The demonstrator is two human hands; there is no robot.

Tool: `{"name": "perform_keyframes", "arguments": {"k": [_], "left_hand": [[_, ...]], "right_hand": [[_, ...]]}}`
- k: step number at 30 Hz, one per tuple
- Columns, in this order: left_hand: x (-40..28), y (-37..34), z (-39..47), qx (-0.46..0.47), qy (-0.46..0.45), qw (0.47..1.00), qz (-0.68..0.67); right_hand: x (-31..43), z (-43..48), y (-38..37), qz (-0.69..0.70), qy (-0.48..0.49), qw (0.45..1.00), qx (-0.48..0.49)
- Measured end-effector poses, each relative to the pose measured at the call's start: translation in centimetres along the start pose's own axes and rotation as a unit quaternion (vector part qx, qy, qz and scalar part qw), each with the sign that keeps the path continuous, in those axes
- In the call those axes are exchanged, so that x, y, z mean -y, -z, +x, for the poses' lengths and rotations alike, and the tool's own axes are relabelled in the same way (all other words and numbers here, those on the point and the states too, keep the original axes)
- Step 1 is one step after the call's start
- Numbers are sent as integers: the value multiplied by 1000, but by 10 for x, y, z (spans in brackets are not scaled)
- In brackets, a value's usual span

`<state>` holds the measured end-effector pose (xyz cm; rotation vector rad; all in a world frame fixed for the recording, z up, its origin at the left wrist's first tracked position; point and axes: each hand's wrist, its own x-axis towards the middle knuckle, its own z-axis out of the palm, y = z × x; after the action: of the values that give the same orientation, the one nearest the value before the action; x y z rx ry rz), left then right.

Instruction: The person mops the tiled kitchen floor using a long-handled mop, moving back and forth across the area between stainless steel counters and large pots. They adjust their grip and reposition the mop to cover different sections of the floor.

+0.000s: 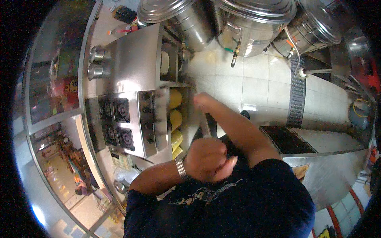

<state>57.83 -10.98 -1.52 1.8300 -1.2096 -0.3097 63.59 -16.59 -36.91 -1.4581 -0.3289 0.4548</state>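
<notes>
A long, thin handle [204,124] runs from near my chest down towards the floor. My left hand [205,157], with a metal-banded watch [180,166] on its wrist, closes around the upper end. Lower on the same handle, my right hand [203,100] is wrapped around it, arm stretched forward. The far end is blurred beside the steel counter, so I cannot tell what tool it is. White floor tiles [227,84] lie beyond my right hand.
To the left stand a gas stove [128,122] and a steel counter [131,59]. Yellow rounded items [175,119] sit beneath the stove. Large steel drums with taps [253,32] stand ahead. A floor drain grate [296,89] and a steel worktop [324,139] are on the right.
</notes>
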Motion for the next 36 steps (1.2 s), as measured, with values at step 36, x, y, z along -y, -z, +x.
{"name": "perform_keyframes", "arguments": {"k": [36], "left_hand": [[68, 104, 18, 156, -170, 946, -228]], "right_hand": [[60, 58, 18, 524, -198, 753, -345]]}}
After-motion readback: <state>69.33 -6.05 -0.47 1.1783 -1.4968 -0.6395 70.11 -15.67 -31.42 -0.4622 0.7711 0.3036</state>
